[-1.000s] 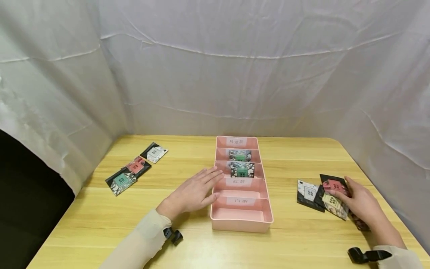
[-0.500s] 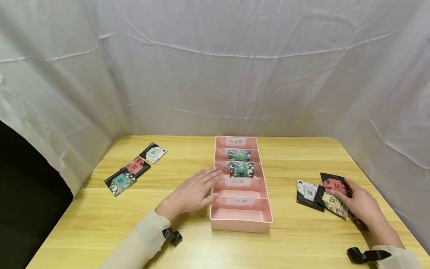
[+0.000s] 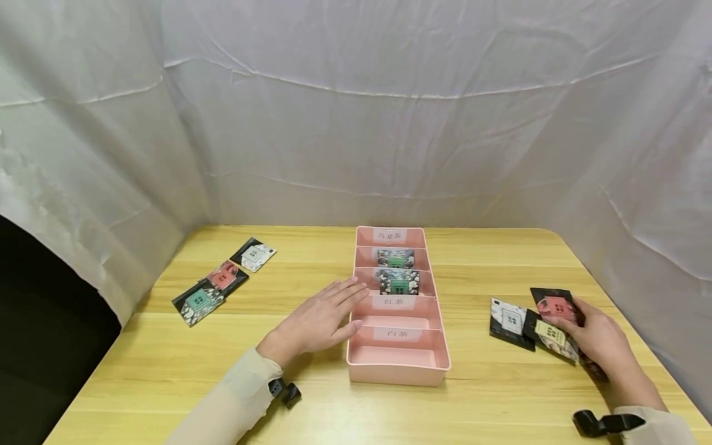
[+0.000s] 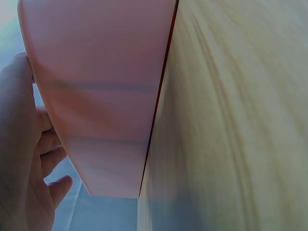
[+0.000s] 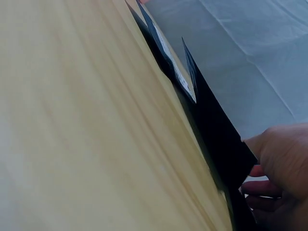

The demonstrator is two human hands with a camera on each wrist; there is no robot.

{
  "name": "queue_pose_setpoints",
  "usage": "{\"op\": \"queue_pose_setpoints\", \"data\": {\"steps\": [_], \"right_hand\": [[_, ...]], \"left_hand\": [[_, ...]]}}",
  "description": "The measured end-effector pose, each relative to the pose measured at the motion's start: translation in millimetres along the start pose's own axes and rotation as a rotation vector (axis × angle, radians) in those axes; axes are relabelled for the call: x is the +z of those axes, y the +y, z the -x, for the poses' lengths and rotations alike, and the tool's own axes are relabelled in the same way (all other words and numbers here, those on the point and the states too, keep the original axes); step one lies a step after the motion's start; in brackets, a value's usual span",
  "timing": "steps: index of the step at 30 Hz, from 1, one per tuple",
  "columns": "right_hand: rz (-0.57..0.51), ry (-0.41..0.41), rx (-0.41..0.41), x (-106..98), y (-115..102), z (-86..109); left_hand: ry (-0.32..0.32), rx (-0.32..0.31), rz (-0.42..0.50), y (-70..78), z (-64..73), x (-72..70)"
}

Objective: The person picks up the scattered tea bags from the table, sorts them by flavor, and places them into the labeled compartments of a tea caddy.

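My left hand [image 3: 325, 318] rests with straight fingers over the left rim of a pink divided box [image 3: 399, 374]. In the left wrist view the fingers [image 4: 14, 82] lie along the rim of the box wall. My right hand [image 3: 597, 337] pinches a black tea sachet with a red label [image 3: 558, 307] between thumb and fingers. Close beside it are a yellow-labelled sachet [image 3: 550, 334] and a white-labelled sachet [image 3: 512, 320]. Another dark sachet [image 3: 594, 366] lies partly hidden under the right hand. The right wrist view shows the gripped sachet's dark side [image 5: 216, 130], tilted above the wooden table.
Two green-labelled sachets [image 3: 399, 283] stand in separate middle compartments of the box, whose dividers carry paper labels. On the table's left lie a white-labelled sachet [image 3: 254, 254], a red-labelled one [image 3: 225, 277] and a green-labelled one [image 3: 199, 301]. White cloth [image 3: 356, 136] hangs behind the table.
The right hand and the sachets beside it shift only very slightly. The left hand stays on the box rim.
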State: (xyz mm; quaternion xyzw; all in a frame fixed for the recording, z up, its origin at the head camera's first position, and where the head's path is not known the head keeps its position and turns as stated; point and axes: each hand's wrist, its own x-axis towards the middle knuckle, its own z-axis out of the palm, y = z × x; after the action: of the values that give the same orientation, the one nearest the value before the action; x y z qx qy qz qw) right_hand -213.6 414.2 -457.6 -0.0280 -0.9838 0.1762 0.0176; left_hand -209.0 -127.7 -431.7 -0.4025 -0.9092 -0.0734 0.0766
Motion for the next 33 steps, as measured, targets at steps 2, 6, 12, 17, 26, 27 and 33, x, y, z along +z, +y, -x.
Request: {"op": "queue_pose_setpoints", "data": {"steps": [2,6,12,17,26,27,33], "right_hand": [[-0.021,0.0,0.002,-0.3,-0.2,0.1],[-0.062,0.003,0.011,-1.4,-0.8,1.2],[-0.083,0.009,0.023,-2.9,-1.5,1.3],[-0.098,0.031,0.017,-1.7,-0.4,0.0],[-0.134,0.106,0.007,0.7,-0.1,-1.7],[-0.139,0.114,0.005,0.9,-0.1,-1.8],[-0.153,0.155,-0.023,2.3,-1.3,-2.6]], "left_hand": [[0.002,0.002,0.002,0.2,0.2,-0.4],[0.003,0.004,0.004,0.2,0.3,-0.7],[0.001,0.003,-0.001,-0.1,0.3,-0.7],[0.004,0.002,0.004,0.2,0.7,-0.7],[0.006,-0.001,0.002,0.2,0.8,0.1],[0.006,0.001,0.001,0.3,0.7,-0.3],[0.004,0.004,-0.006,0.1,0.6,-0.4]]}}
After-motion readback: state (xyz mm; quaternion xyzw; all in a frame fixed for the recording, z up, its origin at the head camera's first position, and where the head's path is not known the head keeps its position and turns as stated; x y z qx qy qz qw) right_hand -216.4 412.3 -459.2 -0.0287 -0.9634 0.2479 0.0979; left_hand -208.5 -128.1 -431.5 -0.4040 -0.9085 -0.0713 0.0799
